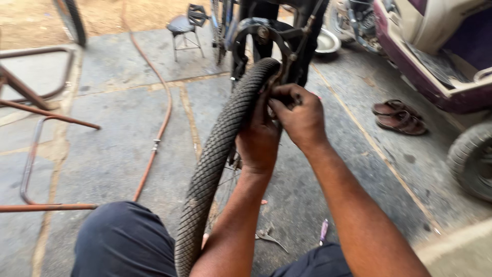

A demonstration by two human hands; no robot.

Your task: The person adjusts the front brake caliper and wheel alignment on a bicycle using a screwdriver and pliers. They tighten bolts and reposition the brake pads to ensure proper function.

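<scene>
We see the left hand (258,139) closed around the bicycle tyre (215,154); right hand (300,115) pinching near the brake arm (279,38), its grip's contents unclear; fingers could get nipped if the wheel turns.

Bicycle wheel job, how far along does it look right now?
Done: the black knobbly bicycle tyre sits on the wheel, which stands in the frame. In hand: the left hand and right hand both press at the tyre's edge near the brake arms. Left: grey metal pliers lie unused on the floor.
</scene>
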